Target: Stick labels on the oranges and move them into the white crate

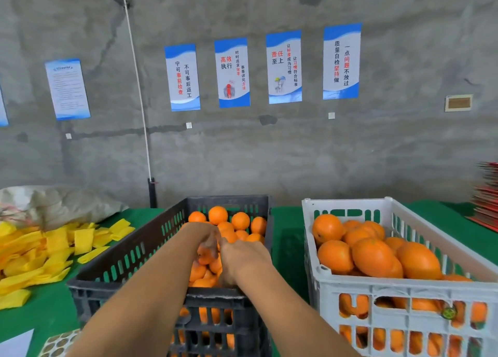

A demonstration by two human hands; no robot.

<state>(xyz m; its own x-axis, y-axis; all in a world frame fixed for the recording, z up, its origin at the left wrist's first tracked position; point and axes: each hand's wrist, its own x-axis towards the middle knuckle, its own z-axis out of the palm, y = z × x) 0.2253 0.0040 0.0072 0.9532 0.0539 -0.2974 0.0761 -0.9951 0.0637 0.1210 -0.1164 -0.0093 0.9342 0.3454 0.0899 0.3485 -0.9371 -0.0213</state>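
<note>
Both hands, left and right, reached into the black crate, fingers curled onto one orange, probably firm, rounded, best cupped around its middle.

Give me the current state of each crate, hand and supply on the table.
Black slotted plastic crate: part full of oranges.
White slotted plastic crate: heaped with oranges.
Left hand: inside the black crate, fingers down on an orange.
Right hand: inside the black crate, fingers hidden.
Sheet of round labels: lying flat.
Yellow foam sleeves: loose pile.
</note>
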